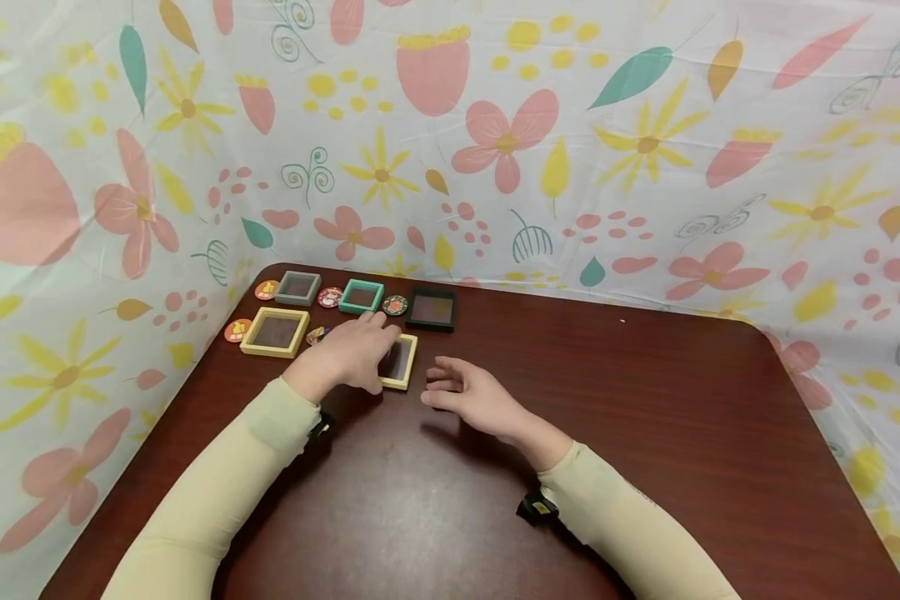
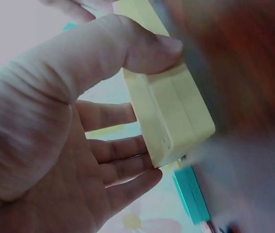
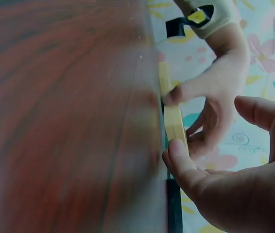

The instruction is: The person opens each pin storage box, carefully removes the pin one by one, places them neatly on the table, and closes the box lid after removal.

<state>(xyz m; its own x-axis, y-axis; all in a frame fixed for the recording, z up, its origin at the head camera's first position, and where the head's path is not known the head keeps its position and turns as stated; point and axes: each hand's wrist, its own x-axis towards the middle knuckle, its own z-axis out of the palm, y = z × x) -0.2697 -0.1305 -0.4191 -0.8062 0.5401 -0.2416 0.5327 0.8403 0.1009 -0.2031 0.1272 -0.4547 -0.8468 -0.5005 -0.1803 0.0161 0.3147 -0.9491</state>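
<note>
My left hand (image 1: 356, 348) spans a pale yellow square display frame (image 1: 399, 363) with a dark see-through window. In the left wrist view the thumb presses the near side of that frame (image 2: 171, 99), while the other fingers reach to its far side. My right hand (image 1: 476, 398) hovers a little to the right, holding nothing, its fingers loosely bent and the thumb apart. A round badge-like disc (image 1: 317, 336) with a dark, colourful print lies just left of my left hand, partly covered by it.
Behind stand a grey frame (image 1: 297, 287), a teal frame (image 1: 362, 296) and a black frame (image 1: 431, 309). Another yellow frame (image 1: 274, 332) is at left. Round printed discs (image 1: 330, 297) lie beside them. A flowered cloth (image 1: 495, 167) hangs behind the brown table (image 1: 645, 417).
</note>
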